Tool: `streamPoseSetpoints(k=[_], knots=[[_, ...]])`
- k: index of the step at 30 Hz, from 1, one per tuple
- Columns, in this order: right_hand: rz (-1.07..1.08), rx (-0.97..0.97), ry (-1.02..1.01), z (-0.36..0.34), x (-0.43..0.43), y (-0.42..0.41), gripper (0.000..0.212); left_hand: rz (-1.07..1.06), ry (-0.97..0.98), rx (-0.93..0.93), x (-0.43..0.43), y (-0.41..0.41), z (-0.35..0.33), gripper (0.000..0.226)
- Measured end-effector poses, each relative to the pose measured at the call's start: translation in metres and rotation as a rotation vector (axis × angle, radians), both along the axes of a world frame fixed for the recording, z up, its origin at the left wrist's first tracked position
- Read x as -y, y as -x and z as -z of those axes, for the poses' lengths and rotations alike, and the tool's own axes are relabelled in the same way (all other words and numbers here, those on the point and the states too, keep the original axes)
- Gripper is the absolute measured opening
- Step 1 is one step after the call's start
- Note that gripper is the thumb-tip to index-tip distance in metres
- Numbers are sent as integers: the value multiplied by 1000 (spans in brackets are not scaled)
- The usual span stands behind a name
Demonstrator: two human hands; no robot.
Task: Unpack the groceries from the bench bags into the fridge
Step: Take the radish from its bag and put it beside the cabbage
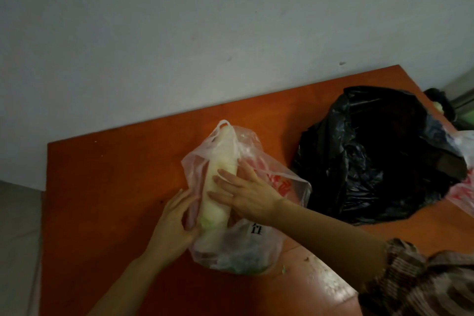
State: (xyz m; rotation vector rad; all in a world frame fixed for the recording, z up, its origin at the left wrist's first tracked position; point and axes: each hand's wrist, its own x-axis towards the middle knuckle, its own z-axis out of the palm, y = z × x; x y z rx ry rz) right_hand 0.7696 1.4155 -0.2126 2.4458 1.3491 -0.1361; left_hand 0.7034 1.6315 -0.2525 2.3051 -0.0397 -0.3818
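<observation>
Long pale white-green radish [216, 210] lies in thin clear plastic bag [256, 244] on orange bench [102, 187], under my right hand [246, 195], fingers flat, spread. Left hand [171, 223] pinches bag film alongside. Prob heavy, stiff, slick: wrap mid-shaft.

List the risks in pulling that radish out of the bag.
The radish pokes its tip through the handle of the bag, so pulling may snag or tear it. The right hand lies flat on the radish, not gripping; it may slip. Other items in the bag may drag out too.
</observation>
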Motion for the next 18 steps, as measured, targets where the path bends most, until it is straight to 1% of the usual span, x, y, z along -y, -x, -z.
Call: streamPoseSetpoints(k=[2, 3, 5, 9, 12, 14, 16, 18], knots=[[-16, -19, 54, -5, -5, 0, 77, 96, 0, -49, -3, 12, -4, 93], [-32, -42, 91, -7, -9, 1, 78, 158, -17, -38, -2, 18, -8, 97], [-65, -53, 145, -9, -18, 2, 77, 228, -48, -34, 1, 28, -11, 95], [-82, -56, 178, -12, -34, 4, 69, 167, -62, -102, -1, 40, -6, 95], [-99, -40, 161, -17, -36, 0, 62, 166, -95, -123, -4, 39, -8, 102], [-59, -54, 109, -20, -32, -4, 65, 128, -76, -45, -1, 35, -13, 101], [-6, -59, 6, -29, -26, -7, 75, 83, -68, 114, 2, 28, -16, 95], [65, -60, -122, -42, -19, -11, 77, 68, 7, 232, 4, 16, -22, 90]])
